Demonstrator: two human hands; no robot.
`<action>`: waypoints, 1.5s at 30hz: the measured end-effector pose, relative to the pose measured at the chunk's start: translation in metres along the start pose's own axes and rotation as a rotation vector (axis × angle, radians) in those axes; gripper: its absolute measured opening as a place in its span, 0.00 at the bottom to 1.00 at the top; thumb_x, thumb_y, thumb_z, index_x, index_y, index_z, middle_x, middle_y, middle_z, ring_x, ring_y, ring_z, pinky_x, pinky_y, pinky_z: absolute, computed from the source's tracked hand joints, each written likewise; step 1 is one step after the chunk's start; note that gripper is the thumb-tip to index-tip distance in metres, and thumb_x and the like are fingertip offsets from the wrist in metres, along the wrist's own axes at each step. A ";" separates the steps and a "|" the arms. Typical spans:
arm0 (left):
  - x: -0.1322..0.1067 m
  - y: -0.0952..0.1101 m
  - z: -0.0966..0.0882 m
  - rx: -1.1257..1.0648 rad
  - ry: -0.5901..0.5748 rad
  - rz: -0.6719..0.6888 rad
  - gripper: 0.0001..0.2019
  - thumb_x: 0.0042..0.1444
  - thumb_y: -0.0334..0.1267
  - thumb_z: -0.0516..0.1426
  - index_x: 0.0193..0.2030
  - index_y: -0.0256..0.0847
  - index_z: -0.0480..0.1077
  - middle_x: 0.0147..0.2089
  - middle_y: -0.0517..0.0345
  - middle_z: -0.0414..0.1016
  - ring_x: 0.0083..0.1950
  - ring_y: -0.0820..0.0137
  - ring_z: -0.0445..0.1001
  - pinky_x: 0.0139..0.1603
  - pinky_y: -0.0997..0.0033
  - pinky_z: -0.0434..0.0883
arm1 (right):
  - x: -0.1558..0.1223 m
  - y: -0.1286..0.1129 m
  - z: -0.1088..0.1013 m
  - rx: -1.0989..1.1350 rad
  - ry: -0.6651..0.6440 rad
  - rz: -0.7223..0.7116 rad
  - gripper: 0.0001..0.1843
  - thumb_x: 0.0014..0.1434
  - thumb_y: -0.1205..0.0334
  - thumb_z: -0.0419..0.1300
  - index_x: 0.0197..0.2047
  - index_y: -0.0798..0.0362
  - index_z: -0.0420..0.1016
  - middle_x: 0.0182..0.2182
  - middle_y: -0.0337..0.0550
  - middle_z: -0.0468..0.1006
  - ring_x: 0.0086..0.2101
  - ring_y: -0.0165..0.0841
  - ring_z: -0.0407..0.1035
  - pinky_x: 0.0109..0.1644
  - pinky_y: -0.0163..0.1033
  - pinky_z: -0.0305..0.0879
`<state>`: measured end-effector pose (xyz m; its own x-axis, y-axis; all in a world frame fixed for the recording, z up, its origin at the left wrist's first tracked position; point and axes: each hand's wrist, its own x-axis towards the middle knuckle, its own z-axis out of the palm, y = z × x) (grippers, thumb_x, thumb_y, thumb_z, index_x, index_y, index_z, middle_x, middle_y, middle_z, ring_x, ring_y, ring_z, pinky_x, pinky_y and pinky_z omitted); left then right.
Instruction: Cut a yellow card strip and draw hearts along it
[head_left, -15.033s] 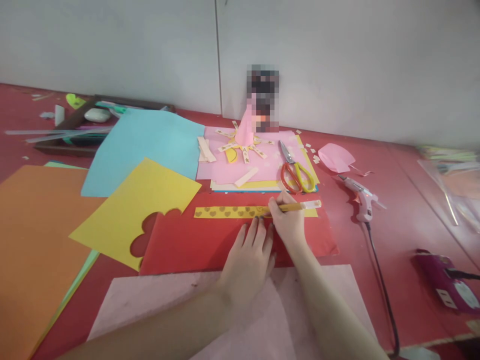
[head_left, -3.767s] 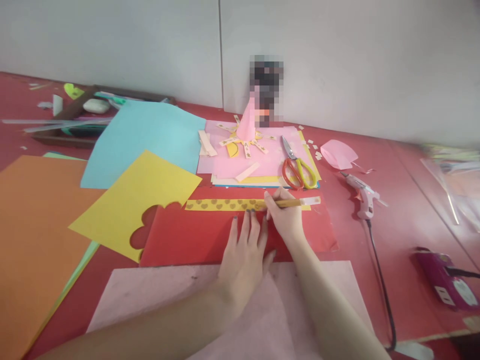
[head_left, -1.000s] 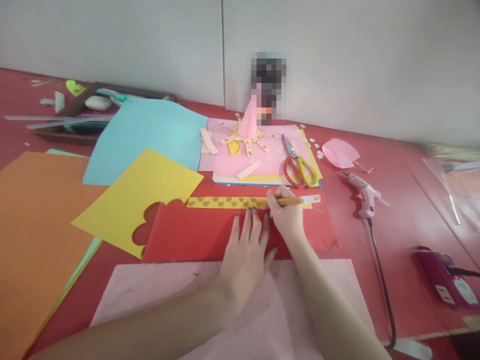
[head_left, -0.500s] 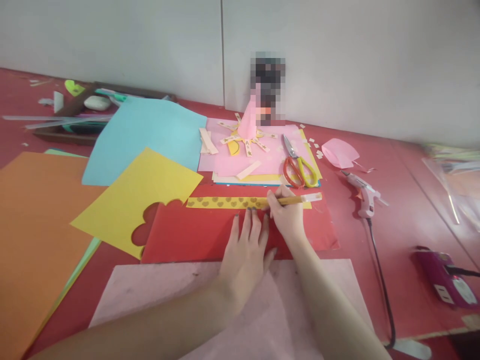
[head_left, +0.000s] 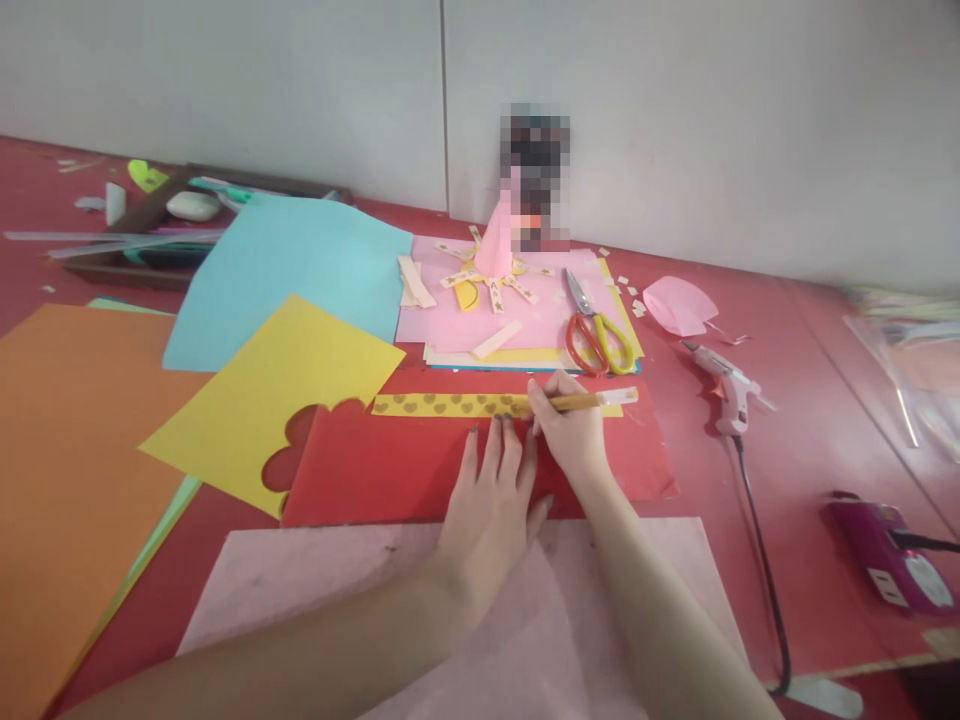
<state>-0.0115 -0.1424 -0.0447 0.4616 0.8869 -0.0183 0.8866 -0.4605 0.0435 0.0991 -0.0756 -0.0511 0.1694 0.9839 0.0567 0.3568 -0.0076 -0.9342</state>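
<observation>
A yellow paper strip (head_left: pixel 427 405) with rows of brown hearts lies across a red sheet (head_left: pixel 375 460). My right hand (head_left: pixel 574 435) grips a gold-coloured pen (head_left: pixel 577 402) with a clear end; its tip is at the strip, hidden behind my fingers. My left hand (head_left: pixel 491 490) lies flat on the red sheet with fingers apart, the fingertips at the strip's lower edge. Beyond the strip, scissors (head_left: pixel 596 335) with red and yellow handles rest on a stack of pink paper (head_left: pixel 457 335). A pink cone (head_left: pixel 496 245) with lettered paper strips around its base stands on that stack.
A glue gun (head_left: pixel 727 385) with a black cord lies at the right, near a purple power socket block (head_left: pixel 889 560). Yellow (head_left: pixel 255 400), blue (head_left: pixel 300 270) and orange (head_left: pixel 82 430) sheets overlap at the left, before a dark tray (head_left: pixel 161 205). A pale sheet (head_left: pixel 300 590) lies under my forearms.
My right hand and the pen have shifted slightly left along the strip. My left hand stays in place.
</observation>
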 end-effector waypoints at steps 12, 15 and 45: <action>0.000 0.000 0.000 0.015 0.004 -0.002 0.27 0.60 0.46 0.41 0.61 0.31 0.55 0.62 0.39 0.57 0.64 0.52 0.52 0.62 0.50 0.52 | 0.001 0.003 0.001 -0.046 0.028 -0.020 0.14 0.52 0.61 0.53 0.19 0.50 0.53 0.11 0.29 0.57 0.17 0.26 0.59 0.22 0.32 0.56; 0.000 0.000 0.001 0.020 0.001 -0.008 0.28 0.60 0.47 0.41 0.61 0.31 0.55 0.61 0.39 0.59 0.64 0.53 0.53 0.62 0.50 0.52 | 0.001 0.002 0.000 0.033 0.076 0.002 0.14 0.53 0.61 0.53 0.19 0.50 0.53 0.10 0.27 0.57 0.16 0.26 0.61 0.22 0.32 0.57; -0.001 0.000 0.007 0.013 0.061 0.059 0.26 0.61 0.43 0.36 0.63 0.32 0.52 0.65 0.42 0.53 0.65 0.56 0.51 0.63 0.46 0.44 | 0.005 -0.001 -0.010 0.138 0.231 0.019 0.14 0.55 0.57 0.56 0.22 0.51 0.58 0.10 0.26 0.58 0.14 0.26 0.64 0.21 0.30 0.61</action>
<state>-0.0121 -0.1435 -0.0512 0.5110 0.8584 0.0453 0.8582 -0.5124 0.0296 0.1089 -0.0728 -0.0459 0.3857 0.9169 0.1025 0.2254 0.0141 -0.9742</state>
